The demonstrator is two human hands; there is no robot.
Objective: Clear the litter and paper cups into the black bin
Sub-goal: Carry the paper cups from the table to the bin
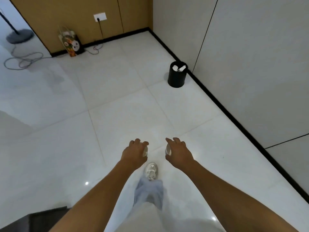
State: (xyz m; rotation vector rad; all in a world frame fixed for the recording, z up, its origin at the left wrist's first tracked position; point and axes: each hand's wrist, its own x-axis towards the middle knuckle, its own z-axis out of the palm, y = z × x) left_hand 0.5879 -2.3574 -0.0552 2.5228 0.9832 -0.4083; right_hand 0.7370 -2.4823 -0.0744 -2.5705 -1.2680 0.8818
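My left hand [133, 153] grips a white paper cup [145, 152], mostly hidden under the fingers. My right hand [178, 152] grips a second white paper cup [168, 150], its open mouth facing left. Both hands are held out over the white tiled floor, side by side. The black bin [177, 77] stands upright ahead and to the right, close to the wall's black skirting. White crumpled litter [178, 67] shows inside its mouth.
A colourful paper bag [71, 43] leans against the wooden wall at the back. Loose cables [23, 60] lie on the floor at the left, near a lamp base [19, 36]. My white shoe [151, 170] steps forward below the hands.
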